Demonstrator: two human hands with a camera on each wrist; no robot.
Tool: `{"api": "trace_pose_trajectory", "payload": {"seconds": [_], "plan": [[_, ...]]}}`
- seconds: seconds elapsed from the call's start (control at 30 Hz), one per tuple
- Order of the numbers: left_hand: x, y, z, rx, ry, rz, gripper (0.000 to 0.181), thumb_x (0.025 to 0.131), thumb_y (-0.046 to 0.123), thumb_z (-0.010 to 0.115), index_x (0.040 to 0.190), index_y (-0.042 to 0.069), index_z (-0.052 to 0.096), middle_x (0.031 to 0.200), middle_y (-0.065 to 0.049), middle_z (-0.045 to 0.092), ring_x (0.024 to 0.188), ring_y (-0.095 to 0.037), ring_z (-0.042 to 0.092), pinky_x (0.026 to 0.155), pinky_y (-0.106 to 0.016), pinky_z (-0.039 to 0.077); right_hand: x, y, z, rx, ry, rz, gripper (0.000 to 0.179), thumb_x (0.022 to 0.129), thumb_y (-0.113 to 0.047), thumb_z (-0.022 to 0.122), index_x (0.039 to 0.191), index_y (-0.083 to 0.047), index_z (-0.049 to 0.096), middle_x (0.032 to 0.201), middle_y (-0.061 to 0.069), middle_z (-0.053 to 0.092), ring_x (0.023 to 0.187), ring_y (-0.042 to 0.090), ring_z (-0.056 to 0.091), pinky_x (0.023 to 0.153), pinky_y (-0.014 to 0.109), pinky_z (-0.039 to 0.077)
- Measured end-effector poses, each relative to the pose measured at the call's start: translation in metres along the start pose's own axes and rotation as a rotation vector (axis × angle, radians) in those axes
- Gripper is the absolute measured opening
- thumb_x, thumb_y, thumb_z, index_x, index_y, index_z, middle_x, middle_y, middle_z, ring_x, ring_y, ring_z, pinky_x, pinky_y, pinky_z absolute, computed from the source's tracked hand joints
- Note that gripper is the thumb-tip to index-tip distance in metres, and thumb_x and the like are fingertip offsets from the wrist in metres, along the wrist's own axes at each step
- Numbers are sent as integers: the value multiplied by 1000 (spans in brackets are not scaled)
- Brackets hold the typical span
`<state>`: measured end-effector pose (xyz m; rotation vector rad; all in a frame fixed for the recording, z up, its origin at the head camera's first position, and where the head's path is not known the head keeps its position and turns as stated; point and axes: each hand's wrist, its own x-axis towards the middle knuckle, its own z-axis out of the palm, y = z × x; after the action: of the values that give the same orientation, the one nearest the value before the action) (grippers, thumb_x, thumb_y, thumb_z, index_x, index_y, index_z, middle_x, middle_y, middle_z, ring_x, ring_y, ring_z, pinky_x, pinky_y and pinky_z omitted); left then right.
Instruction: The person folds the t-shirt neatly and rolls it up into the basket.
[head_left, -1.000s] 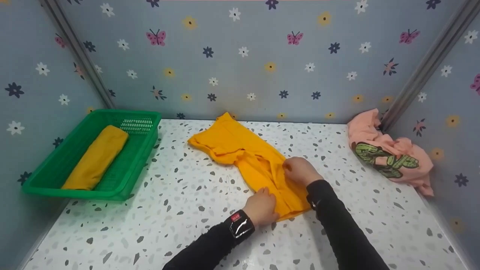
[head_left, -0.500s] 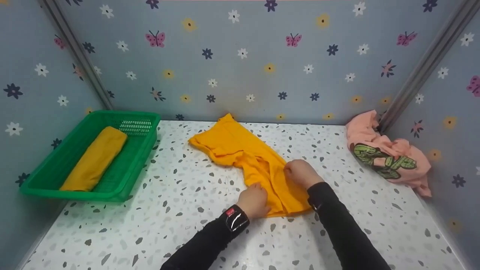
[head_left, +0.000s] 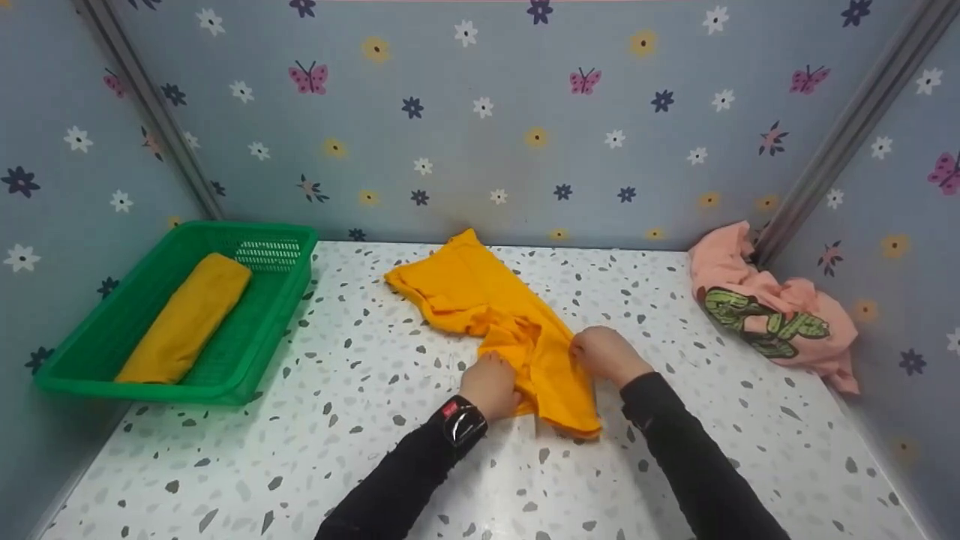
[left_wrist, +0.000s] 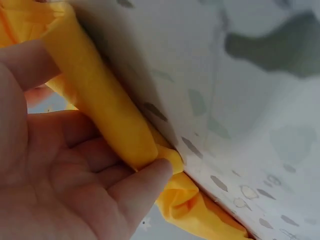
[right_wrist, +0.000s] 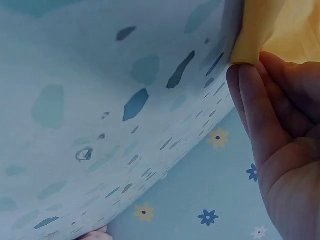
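Note:
A creased orange-yellow garment point(head_left: 487, 285) lies slantwise on the speckled white tabletop; its exact kind cannot be told. My left hand point(head_left: 489, 386) grips its near left edge. In the left wrist view, the left fingers point(left_wrist: 142, 187) lie along a rolled fold of the yellow cloth point(left_wrist: 102, 102). On the other side, my right hand point(head_left: 609, 355) pinches the right edge. The right wrist view has the right hand point(right_wrist: 282, 125) holding a cloth corner point(right_wrist: 247, 47) between thumb and fingertips, slightly above the tabletop. The cloth between the hands is bunched, and its near end hangs loosely toward me.
At the left stands a green plastic basket point(head_left: 274, 330) with a folded mustard-yellow cloth point(head_left: 187, 319) in it. A crumpled pink garment with a green print point(head_left: 776, 307) lies in the far right corner. Flower-patterned walls point(head_left: 465, 120) enclose the speckled tabletop point(head_left: 360, 465) on three sides.
My left hand has moved left and away from me, drawing the near left edge inward. The garment's near end has narrowed and bunched. My right hand has shifted only slightly.

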<state>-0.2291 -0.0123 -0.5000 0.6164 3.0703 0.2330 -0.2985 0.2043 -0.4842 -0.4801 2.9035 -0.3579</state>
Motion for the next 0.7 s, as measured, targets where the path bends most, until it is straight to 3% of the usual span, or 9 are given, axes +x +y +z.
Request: {"api": "trace_pose_trajectory", "payload": {"seconds": [0.33, 0.47, 0.7], "plan": [[5, -6, -1, -63, 12, -50, 41, 89, 37, 66, 91, -3, 70, 108, -20, 64, 103, -32, 60, 80, -54, 53, -17, -2, 5, -23, 36, -103, 14, 92, -10, 62, 83, -7, 73, 68, 0, 57, 62, 19, 49, 65, 35, 47], [9, -7, -1, -47, 0, -81, 47, 90, 42, 66, 99, -4, 69, 110, -20, 62, 103, -32, 59, 79, -51, 54, -23, -5, 7, 8, 25, -92, 15, 89, -11, 63, 76, -10, 70, 63, -1, 53, 59, 18, 47, 61, 33, 43], [18, -14, -2, 8, -38, -65, 49, 92, 41, 65, 113, -3, 67, 110, -17, 63, 109, -31, 57, 84, -44, 54, -31, -13, 9, 50, -1, -171, 21, 89, -15, 64, 68, -15, 65, 56, -6, 48, 53, 13, 44, 55, 28, 39]]}}
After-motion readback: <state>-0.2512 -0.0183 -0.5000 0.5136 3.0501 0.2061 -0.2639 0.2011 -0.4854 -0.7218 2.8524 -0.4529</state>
